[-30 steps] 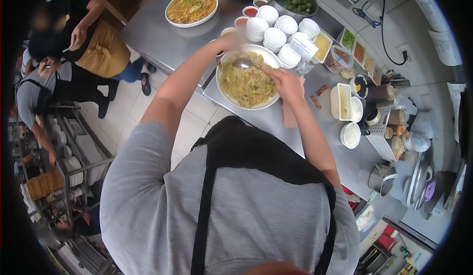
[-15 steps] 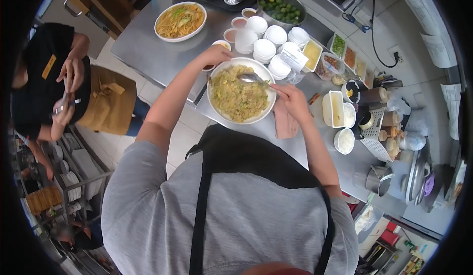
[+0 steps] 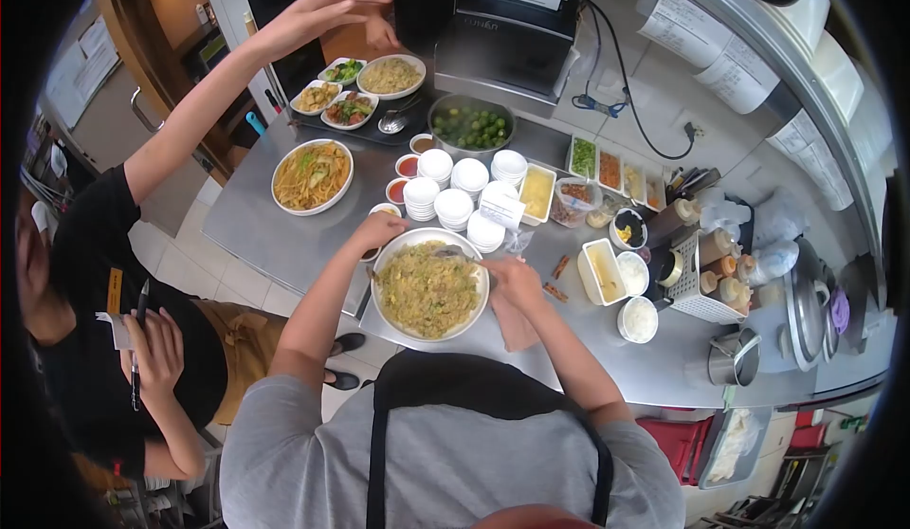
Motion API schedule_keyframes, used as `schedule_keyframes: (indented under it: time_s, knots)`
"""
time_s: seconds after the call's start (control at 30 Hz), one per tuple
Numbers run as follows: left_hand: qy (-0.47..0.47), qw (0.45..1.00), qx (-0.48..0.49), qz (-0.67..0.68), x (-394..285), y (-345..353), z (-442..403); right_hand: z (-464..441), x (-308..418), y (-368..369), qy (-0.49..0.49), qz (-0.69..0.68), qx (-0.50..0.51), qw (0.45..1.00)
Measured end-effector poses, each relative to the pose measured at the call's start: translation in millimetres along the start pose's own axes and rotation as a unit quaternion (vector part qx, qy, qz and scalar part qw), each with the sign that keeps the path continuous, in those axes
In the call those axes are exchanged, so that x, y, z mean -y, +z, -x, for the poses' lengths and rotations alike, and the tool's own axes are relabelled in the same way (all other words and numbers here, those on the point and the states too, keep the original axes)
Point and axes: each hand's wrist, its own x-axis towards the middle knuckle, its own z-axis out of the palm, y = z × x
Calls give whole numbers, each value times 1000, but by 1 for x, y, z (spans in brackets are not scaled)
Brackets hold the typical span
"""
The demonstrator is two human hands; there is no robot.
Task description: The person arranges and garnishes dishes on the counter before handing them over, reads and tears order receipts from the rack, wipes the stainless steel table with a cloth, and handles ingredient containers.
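A round white plate [image 3: 486, 292] heaped with fried rice [image 3: 427, 287] sits at the table's edge in front of me. My left hand [image 3: 379, 232] is closed at its upper left rim, beside a small sauce cup [image 3: 386, 209]; the fingertips are partly hidden. My right hand [image 3: 519, 284] is closed around the handle of a metal spoon [image 3: 457, 253], whose bowl lies in the rice at the upper right. Under my right forearm lies a folded pinkish cloth [image 3: 515, 325].
Stacked white cups [image 3: 455, 209] stand behind the plate, near a noodle plate [image 3: 313, 176] and a pot of green citrus fruit [image 3: 472, 123]. Condiment tubs [image 3: 600, 273] and a bottle basket [image 3: 706, 287] are right. At left, a co-worker's arm [image 3: 209, 93] reaches across the table.
The view has tilted up, showing more of the table's far end. The co-worker at left has come nearer and stretched an arm over the table. My spoon now sits lower in the rice.
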Motion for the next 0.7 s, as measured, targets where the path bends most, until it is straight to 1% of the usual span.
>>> schedule_keyframes:
  time_s: [0.07, 0.13, 0.17, 0.23, 0.27, 0.33, 0.37, 0.43, 0.5, 0.57, 0.6, 0.63, 0.67, 0.7]
  knots:
    - [4, 1000, -6, 7, 2, 2, -4, 0, 6, -7, 8, -6, -3, 1000]
    - [26, 1000, -3, -7, 5, 5, -12, -1, 17, -8, -56, -27, -17, 998]
    - [46, 999, 1, -21, 6, 7, -14, -1, 28, -12, -54, -28, -17, 998]
    - [30, 999, 11, -20, 3, 10, -17, 3, 49, -18, -92, 29, 36, 995]
    - [16, 1000, 16, -20, 1, 11, -19, 4, 51, -14, -89, 27, 38, 995]
    - [25, 999, 20, -18, -1, 13, -22, 6, 50, -6, -157, 78, 14, 984]
    - [35, 999, 19, -17, -2, 13, -23, 6, 44, -4, -155, 75, 16, 985]
    - [32, 999, 27, -9, -5, 11, -22, 9, 24, -8, -129, 120, 57, 983]
    - [21, 1000, 18, 10, 2, 14, -21, 12, 15, -14, -150, 149, 8, 977]
    - [65, 996, 47, -43, 24, 16, -30, 19, 4, -13, -112, 115, 31, 986]
    - [36, 998, 45, 9, 17, 16, -24, 24, 2, -12, -79, 46, 25, 996]
    - [9, 999, 38, -2, -2, 10, -16, 30, 2, -12, -43, -20, 15, 999]
    - [15, 999, 37, -3, -1, 7, -19, 37, 2, -11, -29, -33, 33, 999]
    - [26, 999, 31, -4, 0, 7, -18, 40, 1, -14, -5, -46, 24, 999]
